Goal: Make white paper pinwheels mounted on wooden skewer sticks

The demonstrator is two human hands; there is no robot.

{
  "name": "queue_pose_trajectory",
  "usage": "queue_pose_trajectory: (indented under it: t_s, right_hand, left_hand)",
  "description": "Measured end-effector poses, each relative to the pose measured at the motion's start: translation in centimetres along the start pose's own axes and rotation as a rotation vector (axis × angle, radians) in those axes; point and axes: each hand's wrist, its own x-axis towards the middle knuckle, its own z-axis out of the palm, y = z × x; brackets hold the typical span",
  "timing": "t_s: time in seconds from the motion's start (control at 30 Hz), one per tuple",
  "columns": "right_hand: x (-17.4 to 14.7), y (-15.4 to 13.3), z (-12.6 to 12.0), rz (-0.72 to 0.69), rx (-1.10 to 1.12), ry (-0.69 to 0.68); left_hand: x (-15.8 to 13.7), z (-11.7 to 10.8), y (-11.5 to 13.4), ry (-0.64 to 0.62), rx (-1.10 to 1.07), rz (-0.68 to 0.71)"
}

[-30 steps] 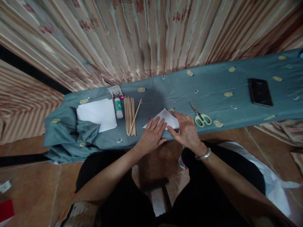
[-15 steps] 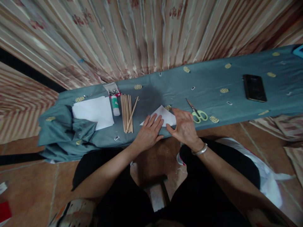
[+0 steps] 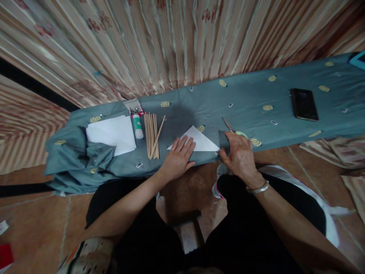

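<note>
While left hand [image 3: 177, 156] flat, slightly splayed, on paper triangle [image 3: 203, 142], right hand [image 3: 240, 154] loosely curled (both seemingly empty) near scissors [image 3: 242, 133].

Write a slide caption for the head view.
Left hand rests on a white paper triangle; right hand, near its right-hand corner, partly hides green-handled metal scissors.

From the head, one camera looks down upon both hands [image 3: 177, 156].
</note>
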Motion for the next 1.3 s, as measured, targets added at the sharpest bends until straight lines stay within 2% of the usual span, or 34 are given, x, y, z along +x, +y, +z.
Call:
queue_pose_trajectory:
  t_s: [0.17, 0.3, 0.53, 0.83, 1.3]
  right_hand:
    - [0.4, -1.4, 0.4, -0.078, 0.079, -0.013]
    - [0.4, -2.1, 1.6, -0.085, 0.123, -0.053]
    - [0.2, -1.0, 2.3, -0.042, 0.145, -0.068]
    - [-0.1, -0.1, 2.1, -0.011, 0.14, -0.059]
    - [-0.2, 0.8, 1.7, 0.0, 0.163, -0.053]
  left_hand:
    - [0.0, 0.0, 0.1, -0.015, 0.002, -0.002]
    - [0.0, 0.0, 0.1, -0.014, 0.007, -0.004]
    - [-0.9, -0.1, -0.2, -0.046, 0.004, -0.006]
    - [-4.7, -1.6, -2.2, -0.098, 0.079, -0.059]
    - [-6.2, -2.3, -2.0, -0.066, 0.117, -0.096]
